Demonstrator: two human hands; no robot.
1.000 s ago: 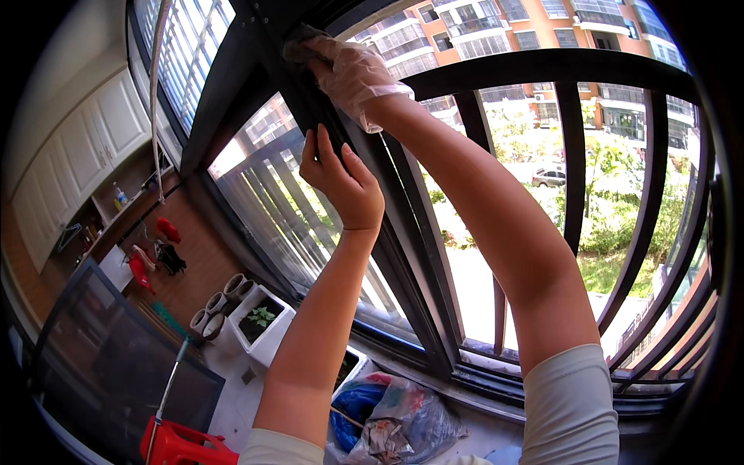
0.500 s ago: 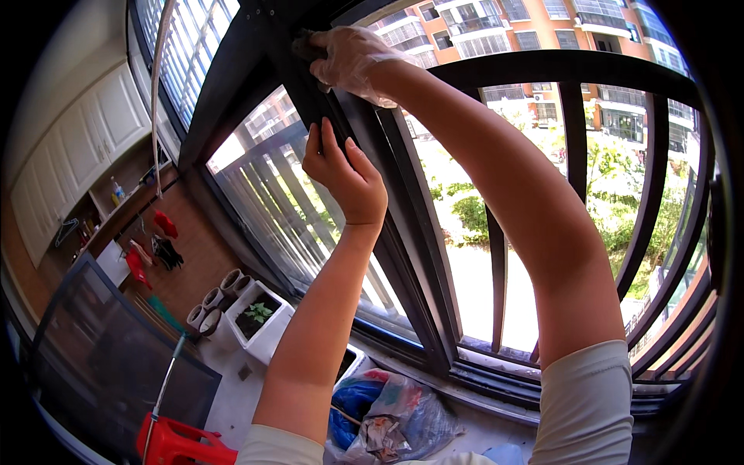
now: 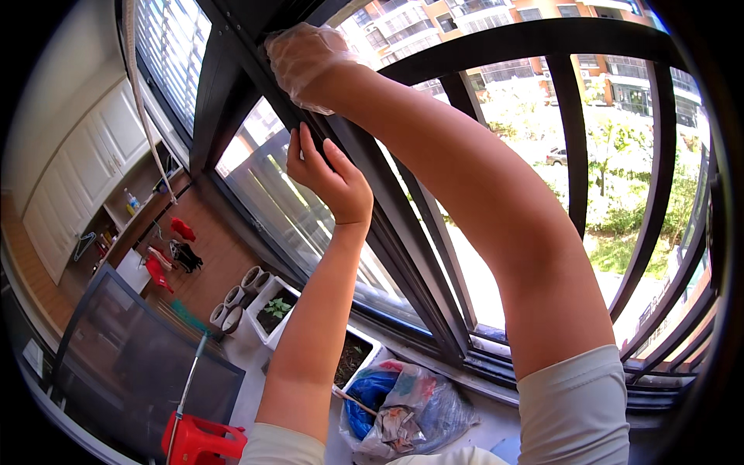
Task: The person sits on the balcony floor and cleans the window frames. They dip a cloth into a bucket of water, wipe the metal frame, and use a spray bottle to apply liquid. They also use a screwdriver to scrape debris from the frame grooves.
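Note:
My right hand (image 3: 304,66), in a clear plastic glove, presses against the upper part of a dark window frame (image 3: 364,182). Its fingers curl towards the frame, and whatever they hold is hidden behind the glove. Lower down, my bare left hand (image 3: 332,177) rests by the edge of the same frame, its fingers pointing up and apart, with nothing in it. Beside that hand is the sliding glass pane (image 3: 271,178).
Dark bars (image 3: 570,139) curve outside the window. Below stand planter boxes (image 3: 271,310), a plastic bag (image 3: 411,411), a red stool (image 3: 201,438) and a leaning screen panel (image 3: 147,356). White cabinets (image 3: 93,163) hang at left, and a cord (image 3: 143,101) dangles near them.
My right hand has turned and shifted left along the frame; the dark bunched thing at its fingertips is now out of sight. My left hand stays by the frame. The whole view has swung slightly.

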